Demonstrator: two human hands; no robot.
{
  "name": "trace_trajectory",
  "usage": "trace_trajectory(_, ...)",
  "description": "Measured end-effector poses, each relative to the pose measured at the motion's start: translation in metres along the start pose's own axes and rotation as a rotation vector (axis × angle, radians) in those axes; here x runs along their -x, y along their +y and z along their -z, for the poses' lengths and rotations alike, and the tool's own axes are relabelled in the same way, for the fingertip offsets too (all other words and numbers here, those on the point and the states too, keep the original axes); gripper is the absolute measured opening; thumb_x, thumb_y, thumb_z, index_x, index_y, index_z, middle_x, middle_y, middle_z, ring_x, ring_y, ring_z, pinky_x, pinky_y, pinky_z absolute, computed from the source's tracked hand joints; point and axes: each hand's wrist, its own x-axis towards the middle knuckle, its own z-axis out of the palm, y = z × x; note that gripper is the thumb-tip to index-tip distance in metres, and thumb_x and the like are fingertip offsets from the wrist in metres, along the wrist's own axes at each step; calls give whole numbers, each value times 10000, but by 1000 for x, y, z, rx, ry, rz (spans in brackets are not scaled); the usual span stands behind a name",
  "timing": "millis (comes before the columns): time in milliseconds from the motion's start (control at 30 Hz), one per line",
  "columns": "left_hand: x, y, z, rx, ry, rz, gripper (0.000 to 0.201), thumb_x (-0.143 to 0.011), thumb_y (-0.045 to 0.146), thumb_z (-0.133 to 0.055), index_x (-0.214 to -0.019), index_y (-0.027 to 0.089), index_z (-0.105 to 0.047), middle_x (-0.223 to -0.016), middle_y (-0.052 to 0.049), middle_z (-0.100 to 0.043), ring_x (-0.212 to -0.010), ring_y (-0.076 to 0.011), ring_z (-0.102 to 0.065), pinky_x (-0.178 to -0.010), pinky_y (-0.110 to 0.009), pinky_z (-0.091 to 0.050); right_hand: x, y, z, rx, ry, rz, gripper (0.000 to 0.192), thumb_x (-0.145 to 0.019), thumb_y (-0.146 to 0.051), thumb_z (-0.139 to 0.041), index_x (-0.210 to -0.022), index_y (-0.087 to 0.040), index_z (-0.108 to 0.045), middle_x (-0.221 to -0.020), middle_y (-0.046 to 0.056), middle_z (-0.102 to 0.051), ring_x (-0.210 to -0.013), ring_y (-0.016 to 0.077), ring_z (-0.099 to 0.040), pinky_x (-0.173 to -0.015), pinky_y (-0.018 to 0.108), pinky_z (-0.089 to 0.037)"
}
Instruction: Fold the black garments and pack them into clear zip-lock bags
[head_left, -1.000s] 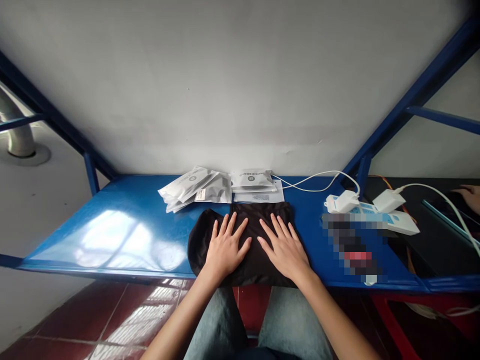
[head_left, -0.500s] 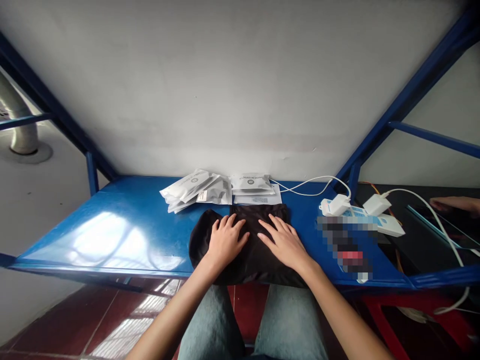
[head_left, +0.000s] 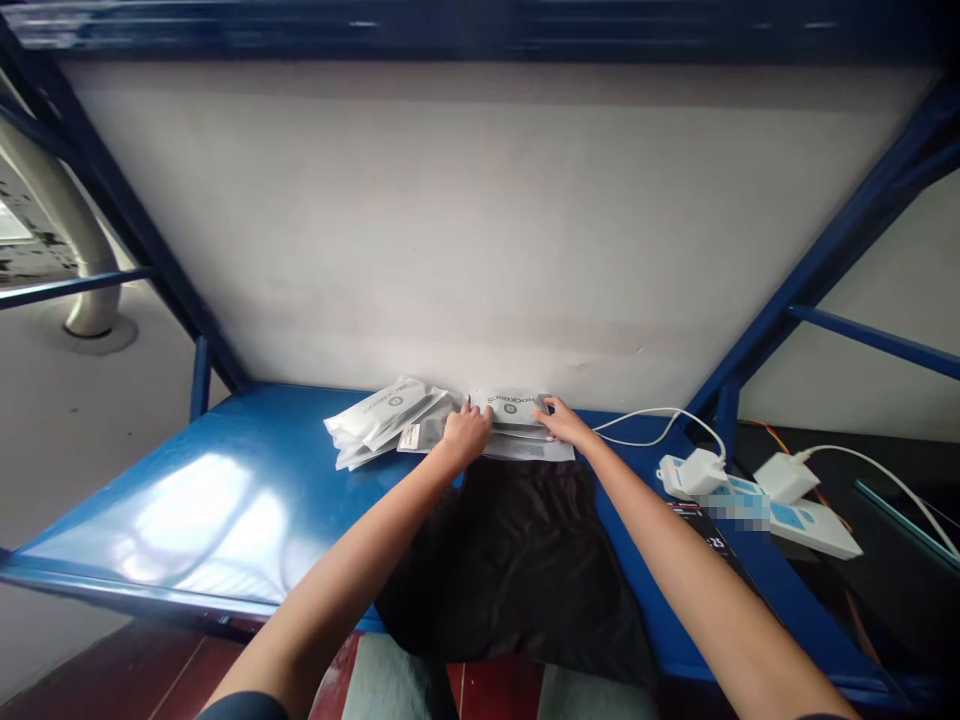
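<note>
At the back of the blue table, my left hand (head_left: pixel 466 433) has its fingers curled on the left edge of a white plastic pouch (head_left: pixel 504 408) with dark printing. My right hand (head_left: pixel 565 421) pinches the same pouch at its right edge, thumb and fingers closed on it. Under that pouch lies another flat pale pouch (head_left: pixel 525 448). A black cloth item (head_left: pixel 525 560) is spread below my forearms and hangs over the table's front edge; neither hand touches it. Left of my left hand is a loose pile of similar white pouches (head_left: pixel 390 410).
The blue metal table (head_left: pixel 247 450) stands against a white wall (head_left: pixel 480 230), with blue frame bars around it. On the right are a white power strip (head_left: pixel 810 525) with plugged-in chargers, a white cable (head_left: pixel 645 435) and a dark flat object (head_left: pixel 705 530).
Both hands have left the black cloth, where they lay flat, and reached forward to the white pouch. The cloth now hangs lower over the front edge. The view has tilted up.
</note>
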Motion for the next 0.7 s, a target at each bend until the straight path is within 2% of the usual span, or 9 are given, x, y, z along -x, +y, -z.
trace_trajectory(133,3,14,18,-3,71,-69,269,-999,81,-453,-1149,143,-668,-1104,-166,-728,-1165,-311,-627,-981,-456,-471,10,-4,12,-131,30,59,412,-933,-311,-691,-1294,-121,-634,-1019,81,-698,-832,193,-673,-780,370,-580)
trace_trajectory(233,19,24,42,31,143,-112,311,-1048,152,-410,-1252,206,-638,-1221,-120,-708,-1225,-287,-589,-1025,-451,-445,38,-13,29,-245,79,156,395,-875,-353,-714,-1218,-160,-688,-968,50,-680,-747,155,-635,-705,297,-548)
trace_trajectory(333,57,38,62,124,279,-198,408,-1074,339,-437,-1467,246,-500,-1433,-102,-614,-1323,-280,-535,-1067,-445,-442,83,-22,48,-385,147,218,371,-882,-465,-682,-1147,-205,-689,-1063,57,-675,-827,163,-659,-703,269,-550)
trace_trajectory(400,92,49,70,164,338,-247,600,-1022,506,-528,-1554,254,-410,-1588,-113,-471,-1437,-319,-441,-1129,-478,-413,117,-25,57,-552,174,207,356,-869,-488,-710,-1115,-233,-677,-1076,48,-685,-875,163,-676,-703,244,-555)
trace_trajectory(433,109,53,72,161,351,-256,671,-999,528,-564,-1585,268,-368,-1646,-114,-388,-1491,-341,-375,-1158,-499,-388,134,-24,58,-634,172,188,352,-856,-488,-737,-1102,-245,-673,-1067,41,-694,-870,159,-682,-681,228,-553)
trace_trajectory(500,140,59,68,135,355,-278,660,-1007,441,-578,-1609,327,-332,-1701,-83,-285,-1554,-348,-276,-1204,-519,-339,167,-16,56,-724,151,137,352,-845,-489,-766,-1094,-262,-665,-1054,35,-714,-842,158,-696,-629,211,-547)
trace_trajectory(533,153,59,63,124,339,-305,618,-1021,366,-558,-1601,358,-346,-1702,-56,-286,-1562,-333,-269,-1218,-514,-323,181,-10,52,-705,133,120,346,-858,-499,-755,-1094,-265,-660,-1063,40,-723,-850,168,-706,-623,216,-555)
trace_trajectory(600,174,55,48,121,252,-360,550,-1033,241,-507,-1556,392,-427,-1659,-8,-387,-1529,-277,-361,-1230,-482,-323,206,10,44,-562,69,121,333,-902,-518,-706,-1110,-261,-663,-1107,64,-738,-925,209,-727,-675,261,-593)
trace_trajectory(700,194,47,21,133,72,-351,479,-1024,176,-494,-1457,370,-557,-1552,22,-541,-1410,-214,-530,-1174,-419,-412,232,46,36,-200,-7,225,313,-988,-485,-591,-1204,-277,-682,-1236,87,-715,-1106,257,-702,-877,382,-610)
